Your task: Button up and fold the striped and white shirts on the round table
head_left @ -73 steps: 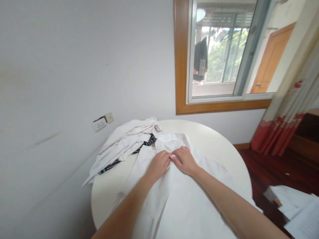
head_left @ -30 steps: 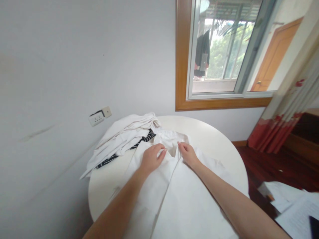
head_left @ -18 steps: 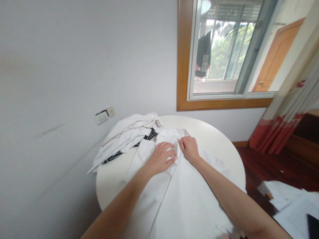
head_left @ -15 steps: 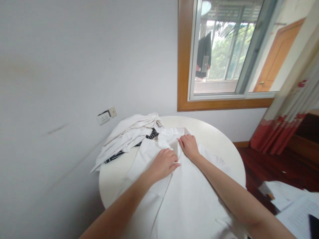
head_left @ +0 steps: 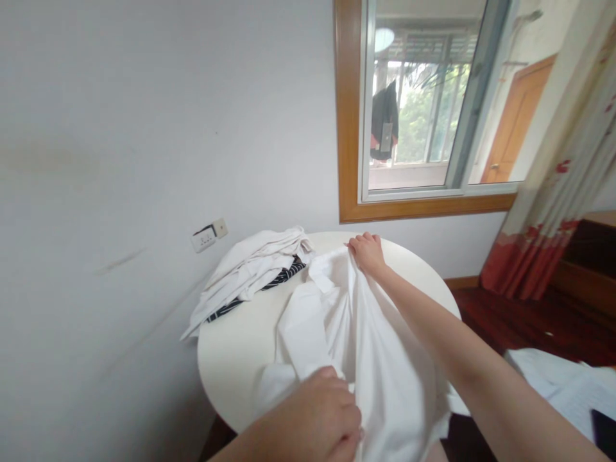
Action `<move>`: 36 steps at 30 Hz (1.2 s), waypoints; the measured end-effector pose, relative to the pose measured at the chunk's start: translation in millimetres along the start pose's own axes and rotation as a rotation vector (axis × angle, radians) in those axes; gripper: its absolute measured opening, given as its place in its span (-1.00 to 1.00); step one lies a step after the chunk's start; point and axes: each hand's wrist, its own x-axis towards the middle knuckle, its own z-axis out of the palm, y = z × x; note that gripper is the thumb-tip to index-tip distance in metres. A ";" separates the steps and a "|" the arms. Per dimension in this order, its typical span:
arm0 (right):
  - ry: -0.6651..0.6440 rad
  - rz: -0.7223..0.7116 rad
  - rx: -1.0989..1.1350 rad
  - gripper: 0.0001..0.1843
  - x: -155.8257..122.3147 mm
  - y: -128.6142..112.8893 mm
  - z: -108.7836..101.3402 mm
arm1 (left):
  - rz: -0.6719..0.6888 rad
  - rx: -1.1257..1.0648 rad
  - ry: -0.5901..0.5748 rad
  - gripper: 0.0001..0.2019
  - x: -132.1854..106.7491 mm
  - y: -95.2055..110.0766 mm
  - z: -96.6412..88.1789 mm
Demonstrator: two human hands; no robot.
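Note:
A white shirt point(head_left: 385, 346) is lifted off the round white table point(head_left: 231, 346), stretched between my two hands. My right hand point(head_left: 366, 253) is closed on the shirt's collar end, raised over the far side of the table. My left hand point(head_left: 317, 417) is closed on the shirt's front edge, close to me and low in the picture. The cloth hangs and bunches between them, with a sleeve part lying on the tabletop.
A pile of white clothes with a black striped piece point(head_left: 250, 273) lies at the table's far left, by the grey wall and a socket point(head_left: 208, 235). A wood-framed window point(head_left: 423, 122) is behind. A red-patterned curtain point(head_left: 553, 212) and papers point(head_left: 563, 391) are at right.
The shirt lay flat with both hands near the collar. Now my left hand has pulled back toward me and both hands have lifted the shirt off the table.

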 end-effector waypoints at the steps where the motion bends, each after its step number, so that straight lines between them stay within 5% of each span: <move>1: -0.024 0.031 0.001 -0.60 0.8 -0.5 1.1 | -0.009 -0.035 -0.026 -0.73 -4.7 -1.2 0.3; 5: -0.125 0.035 0.058 -0.68 -11.5 -14.9 2.4 | -0.193 -0.046 -0.079 -0.57 -24.5 -21.8 -5.5; 9: -0.213 -0.466 0.283 -0.73 -45.6 -40.7 -10.7 | -0.460 0.159 -0.045 -0.57 -34.9 -59.1 -20.4; 11: -0.287 -0.583 0.340 -0.71 -65.3 -48.0 -17.4 | -0.583 0.268 -0.047 -0.61 -37.0 -81.5 -28.4; 17: -0.326 -0.478 0.306 -0.71 -106.7 -28.7 -9.4 | -0.770 0.467 -0.125 -0.80 -45.9 -131.7 -43.5; 22: -0.267 -0.398 0.422 -0.56 -123.8 -26.6 10.5 | -0.557 0.441 0.057 -0.90 -16.6 -128.6 -34.6; 27: -0.112 -0.456 0.538 -0.50 -136.5 -43.7 -7.8 | -0.329 0.070 0.220 -0.76 36.3 -135.7 -3.5; 31: -0.254 -0.609 0.637 -0.50 -154.3 -45.9 -27.8 | -0.272 -0.197 0.193 -0.79 47.5 -158.6 27.4; 36: -0.329 -0.539 0.661 -0.63 -169.6 -39.6 -25.6 | -0.245 -0.261 0.367 -0.85 44.9 -177.7 53.8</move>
